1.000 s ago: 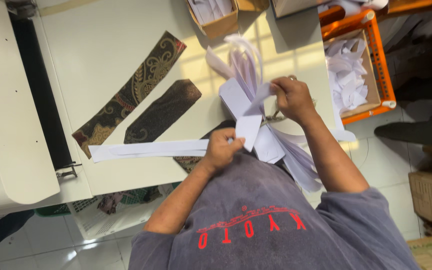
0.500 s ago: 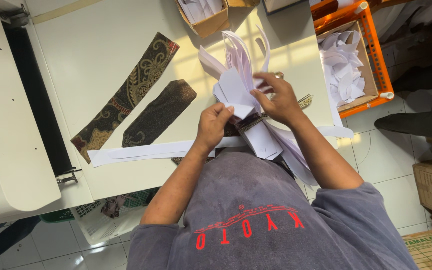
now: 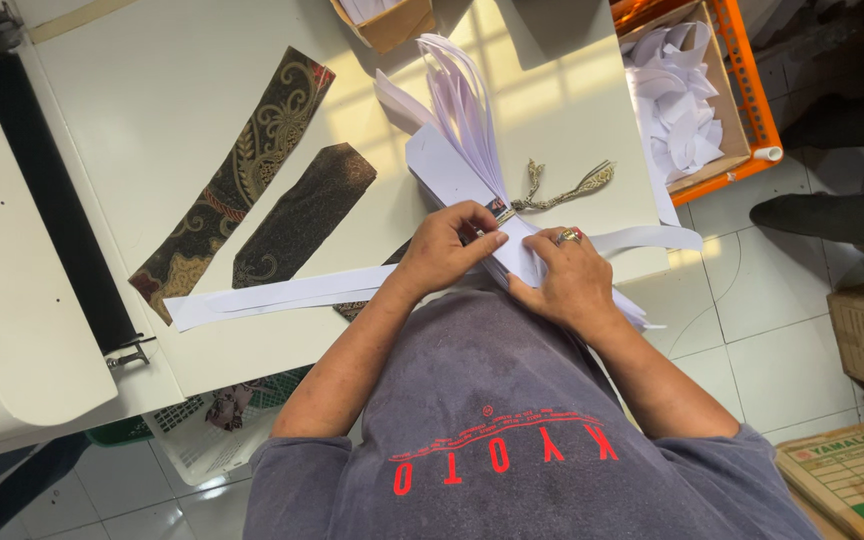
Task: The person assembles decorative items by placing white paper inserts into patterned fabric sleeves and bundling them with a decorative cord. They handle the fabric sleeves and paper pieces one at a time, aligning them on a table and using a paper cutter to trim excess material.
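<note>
White table [image 3: 182,110], paper strips [image 3: 462,170] under left hand [image 3: 447,250], right hand [image 3: 572,280]

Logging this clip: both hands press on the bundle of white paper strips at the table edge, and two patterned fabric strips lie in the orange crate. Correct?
Not quite. The head view shows the two patterned fabric strips lying on the white table, not in the orange crate, which holds white paper scraps. Left hand and right hand do press on the paper bundle.

On the counter [image 3: 202,90], two fabric strips [image 3: 252,170] lie side by side left of the paper bundle [image 3: 472,150]. A long paper strip [image 3: 272,295] lies before them. A cord [image 3: 562,188] lies right of the bundle; a crate [image 3: 742,110] sits farther right.
</note>
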{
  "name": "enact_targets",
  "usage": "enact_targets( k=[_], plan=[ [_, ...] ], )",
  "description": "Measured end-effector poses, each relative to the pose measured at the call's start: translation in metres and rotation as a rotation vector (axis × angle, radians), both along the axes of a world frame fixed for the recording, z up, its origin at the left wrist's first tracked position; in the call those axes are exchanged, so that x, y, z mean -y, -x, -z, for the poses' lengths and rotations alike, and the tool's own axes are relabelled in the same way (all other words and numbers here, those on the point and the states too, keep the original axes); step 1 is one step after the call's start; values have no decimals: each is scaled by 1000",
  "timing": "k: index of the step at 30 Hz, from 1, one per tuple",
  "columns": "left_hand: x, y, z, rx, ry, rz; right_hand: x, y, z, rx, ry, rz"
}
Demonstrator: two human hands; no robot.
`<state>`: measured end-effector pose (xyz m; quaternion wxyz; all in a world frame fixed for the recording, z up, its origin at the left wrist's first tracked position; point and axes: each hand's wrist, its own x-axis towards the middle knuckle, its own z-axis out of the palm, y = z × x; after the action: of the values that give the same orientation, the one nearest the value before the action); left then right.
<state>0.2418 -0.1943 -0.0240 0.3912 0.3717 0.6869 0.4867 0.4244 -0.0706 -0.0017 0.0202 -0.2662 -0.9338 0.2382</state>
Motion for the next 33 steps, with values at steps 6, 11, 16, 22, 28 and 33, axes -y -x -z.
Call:
enact_targets(
  k=[6, 11, 16, 22, 28, 33],
  plan=[
    [9, -25, -12, -212, 46, 53, 3, -6, 6, -195, 386, 115],
    [13, -24, -24, -144, 140, 34, 13, -10, 22, -563, 1223, 136],
    [13, -24, -32, -329, 348, 49, 32, -13, 41, -642, 1235, 196],
    [20, -13, -13, -307, 222, 18, 38, -5, 40, -682, 820, 184],
    [24, 14, 14, 395, 259, 231, 38, -7, 22, -564, 436, 74],
    [18, 6, 27, 602, 31, 300, 24, -3, 18, -552, 597, 97]
  ],
)
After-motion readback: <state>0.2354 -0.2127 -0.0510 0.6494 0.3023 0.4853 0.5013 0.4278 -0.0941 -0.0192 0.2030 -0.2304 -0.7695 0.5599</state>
